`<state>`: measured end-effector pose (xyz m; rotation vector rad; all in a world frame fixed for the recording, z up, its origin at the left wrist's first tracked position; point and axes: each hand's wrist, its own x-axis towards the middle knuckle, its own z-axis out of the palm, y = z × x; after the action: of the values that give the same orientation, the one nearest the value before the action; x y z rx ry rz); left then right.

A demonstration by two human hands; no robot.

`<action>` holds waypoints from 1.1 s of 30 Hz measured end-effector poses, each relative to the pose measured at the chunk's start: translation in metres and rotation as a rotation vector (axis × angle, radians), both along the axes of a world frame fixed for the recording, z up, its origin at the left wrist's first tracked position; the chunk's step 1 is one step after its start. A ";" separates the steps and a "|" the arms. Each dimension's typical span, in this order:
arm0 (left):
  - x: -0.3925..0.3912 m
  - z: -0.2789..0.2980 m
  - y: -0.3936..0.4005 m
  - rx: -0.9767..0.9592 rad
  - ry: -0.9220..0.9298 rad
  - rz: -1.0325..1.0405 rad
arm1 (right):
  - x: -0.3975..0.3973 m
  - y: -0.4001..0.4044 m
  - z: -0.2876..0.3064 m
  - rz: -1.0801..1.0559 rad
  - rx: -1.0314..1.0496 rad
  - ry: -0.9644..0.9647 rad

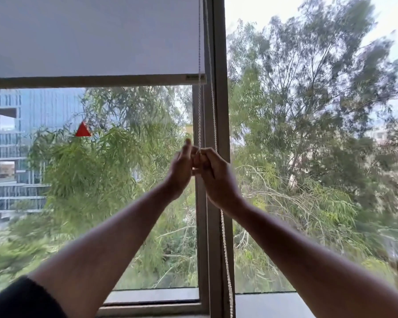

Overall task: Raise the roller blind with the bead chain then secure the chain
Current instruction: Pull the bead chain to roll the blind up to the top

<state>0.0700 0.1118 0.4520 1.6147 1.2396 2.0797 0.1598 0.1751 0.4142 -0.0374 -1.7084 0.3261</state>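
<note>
Trees fill the window (pixel 218 111); both hands, left hand (pixel 182 166) and right hand (pixel 214 173), grip the bead chain (pixel 200 111).

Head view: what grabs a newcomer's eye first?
Two bare forearms rise from the bottom corners and meet mid-frame, where the left hand and right hand close together on the white bead chain hanging along the window frame. Upper left, the pale roller blind is partly raised, its bottom bar showing glass below. Outside, green trees fill the panes, with a small red triangle left of the hands.
</note>
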 end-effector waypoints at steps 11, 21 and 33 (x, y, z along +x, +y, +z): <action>0.052 0.046 -0.008 0.111 -0.108 -0.060 | 0.023 0.026 -0.041 -0.032 0.024 -0.098; 0.041 0.012 -0.005 0.197 -0.043 0.142 | 0.045 0.010 0.010 0.222 -0.254 -0.259; 0.061 -0.043 0.005 0.099 -0.048 -0.062 | 0.030 -0.037 0.104 0.361 -0.440 0.024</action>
<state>0.1306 0.1167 0.4087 1.6123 1.0731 2.1594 0.1896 0.1379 0.5179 -0.0476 -1.5875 0.9632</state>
